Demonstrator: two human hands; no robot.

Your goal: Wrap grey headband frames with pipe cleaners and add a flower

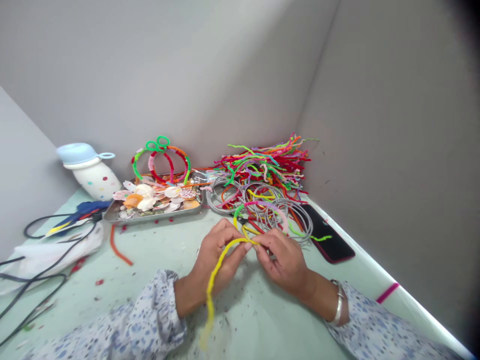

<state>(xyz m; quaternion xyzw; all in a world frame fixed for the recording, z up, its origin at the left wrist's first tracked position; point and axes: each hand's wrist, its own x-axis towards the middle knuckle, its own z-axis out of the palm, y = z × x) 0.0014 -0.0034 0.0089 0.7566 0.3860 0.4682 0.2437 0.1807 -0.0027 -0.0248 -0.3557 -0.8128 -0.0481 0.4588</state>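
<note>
Yellow strand, pinched in both hands, draped over left

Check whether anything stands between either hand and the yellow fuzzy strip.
Nothing visible does: the left hand and right hand pinch the yellow fuzzy strip at their fingertips. The gray wire coils lie beyond the hands, not between.

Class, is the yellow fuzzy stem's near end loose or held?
Loose: the yellow fuzzy stem curves down across the left hand, its near end ungripped.

Head-worn, the camera looks forward and down — close over the table.
</note>
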